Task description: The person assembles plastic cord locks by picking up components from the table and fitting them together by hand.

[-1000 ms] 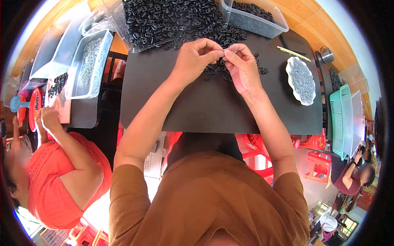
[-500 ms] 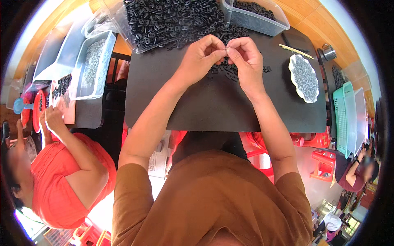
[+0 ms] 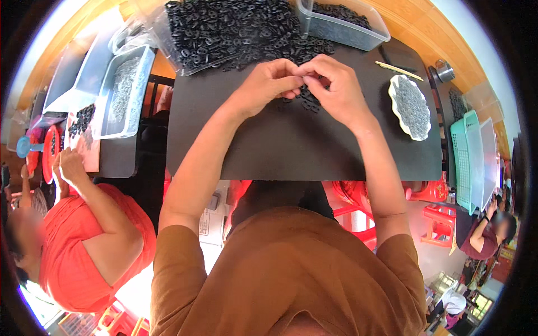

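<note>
My left hand (image 3: 259, 89) and my right hand (image 3: 340, 92) meet fingertip to fingertip above the dark table (image 3: 269, 151). Both are closed in a pinch; whatever sits between the fingers is too small and hidden to make out. Just beneath them lie a few loose small black pieces (image 3: 310, 102) with holes, partly covered by my fingers. Beyond my hands spreads a large heap of similar black pieces (image 3: 230, 31), part of it on a clear plastic bag (image 3: 199, 68). To the right is a white scalloped dish (image 3: 394, 101) full of tiny silvery grey parts (image 3: 413, 106).
A clear tub (image 3: 347, 37) of black pieces stands at the far side, near thin yellowish sticks (image 3: 399, 70). On the left are a tub (image 3: 134, 131) of grey parts and a co-worker in red (image 3: 101, 246). Right of the table stands a green basket (image 3: 462, 162).
My right hand has turned, its fingers now reaching over the left fingertips. Both hands sit slightly lower and further left. The whole view has shifted a little.
</note>
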### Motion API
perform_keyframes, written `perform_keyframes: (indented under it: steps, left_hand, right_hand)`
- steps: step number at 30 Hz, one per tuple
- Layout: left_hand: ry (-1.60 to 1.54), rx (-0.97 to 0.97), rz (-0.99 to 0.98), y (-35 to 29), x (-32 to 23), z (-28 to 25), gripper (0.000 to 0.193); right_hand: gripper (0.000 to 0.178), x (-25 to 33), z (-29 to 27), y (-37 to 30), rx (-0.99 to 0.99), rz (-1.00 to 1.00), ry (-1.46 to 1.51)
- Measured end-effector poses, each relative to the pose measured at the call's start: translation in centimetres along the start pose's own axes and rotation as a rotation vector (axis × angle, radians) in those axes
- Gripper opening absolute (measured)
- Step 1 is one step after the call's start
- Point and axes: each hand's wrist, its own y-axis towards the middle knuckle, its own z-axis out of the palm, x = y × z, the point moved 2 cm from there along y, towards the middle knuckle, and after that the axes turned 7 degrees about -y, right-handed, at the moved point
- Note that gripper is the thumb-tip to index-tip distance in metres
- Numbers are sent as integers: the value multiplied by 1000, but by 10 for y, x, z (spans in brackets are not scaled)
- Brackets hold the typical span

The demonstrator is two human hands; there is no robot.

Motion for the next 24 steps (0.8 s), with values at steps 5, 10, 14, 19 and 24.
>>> perform_keyframes:
  steps: [5,10,14,19,24]
  left_hand:
    - [-130,27,-72,2,4,0,10]
    - [-168,59,-34,1,0,2,14]
    - [-52,65,13,1,2,-2,15]
    - [-96,41,-27,4,7,-1,13]
    - [-120,0,16,4,4,4,12]
  right_hand:
    - [9,-3,22,-2,-203,-24,84]
    - [11,-4,20,-8,-209,67,202]
    - [8,-2,18,-7,-191,19,206]
    - [6,-10,22,-12,-161,120,407]
    - [6,-17,20,-10,-308,218,591]
